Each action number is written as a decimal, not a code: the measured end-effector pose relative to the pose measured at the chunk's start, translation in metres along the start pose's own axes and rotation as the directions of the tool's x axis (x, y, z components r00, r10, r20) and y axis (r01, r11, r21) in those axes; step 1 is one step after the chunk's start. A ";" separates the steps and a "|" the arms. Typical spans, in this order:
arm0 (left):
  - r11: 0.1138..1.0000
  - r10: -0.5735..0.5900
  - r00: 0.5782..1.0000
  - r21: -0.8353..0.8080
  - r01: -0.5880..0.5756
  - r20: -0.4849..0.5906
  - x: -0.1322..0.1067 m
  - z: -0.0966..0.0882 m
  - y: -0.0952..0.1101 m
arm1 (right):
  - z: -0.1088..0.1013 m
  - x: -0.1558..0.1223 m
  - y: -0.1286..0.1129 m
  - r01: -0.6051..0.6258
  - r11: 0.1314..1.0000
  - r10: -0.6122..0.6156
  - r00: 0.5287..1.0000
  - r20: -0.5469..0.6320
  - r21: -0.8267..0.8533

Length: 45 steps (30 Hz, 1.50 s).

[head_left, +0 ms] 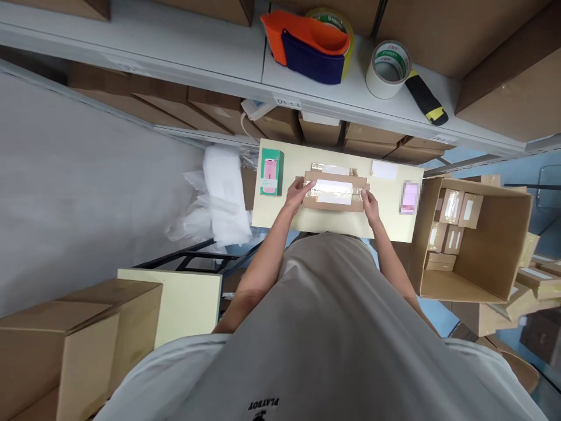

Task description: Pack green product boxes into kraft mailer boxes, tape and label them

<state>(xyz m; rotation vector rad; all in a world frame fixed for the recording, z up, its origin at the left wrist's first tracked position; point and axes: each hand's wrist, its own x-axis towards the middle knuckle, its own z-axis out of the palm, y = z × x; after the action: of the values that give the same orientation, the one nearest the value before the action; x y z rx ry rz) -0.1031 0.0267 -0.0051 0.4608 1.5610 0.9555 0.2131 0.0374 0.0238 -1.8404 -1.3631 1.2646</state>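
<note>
A small brown cardboard parcel (pixel 335 191) with clear tape and a white label lies on the pale table (pixel 390 225). My left hand (pixel 298 191) grips its left end, fingers curled over the edge. My right hand (pixel 369 203) holds its right end the same way. Behind the parcel lies a strip of clear tape or film (pixel 332 169). A green and pink product box (pixel 272 171) lies on the table to the left of my left hand.
A white card (pixel 384 169) and a pink phone (pixel 410 198) lie at the table's right. An open carton (pixel 477 245) with several small parcels stands to the right. The shelf above holds an orange tape dispenser (pixel 309 44), a tape roll (pixel 389 67) and a knife (pixel 426 99). White foam wrap (pixel 221 196) hangs at the left.
</note>
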 end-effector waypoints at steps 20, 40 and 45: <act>0.579 0.654 0.741 0.529 -0.621 0.154 0.005 0.024 -0.016 | 0.039 0.006 -0.017 0.328 0.689 -0.348 0.932 0.103 -0.646; 0.391 0.787 0.605 0.664 -0.638 0.118 -0.023 0.037 0.038 | 0.028 0.001 -0.056 0.401 0.621 -0.525 0.851 0.023 -0.673; 0.325 0.886 0.457 0.598 -0.733 0.079 -0.021 0.054 0.127 | 0.014 0.037 -0.150 0.534 0.528 -0.711 0.703 0.000 -0.661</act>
<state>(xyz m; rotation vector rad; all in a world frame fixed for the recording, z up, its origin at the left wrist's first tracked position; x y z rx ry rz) -0.0744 0.1029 0.1087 1.7889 1.8556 1.3374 0.1364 0.1239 0.1275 -1.5140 -2.1795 0.1452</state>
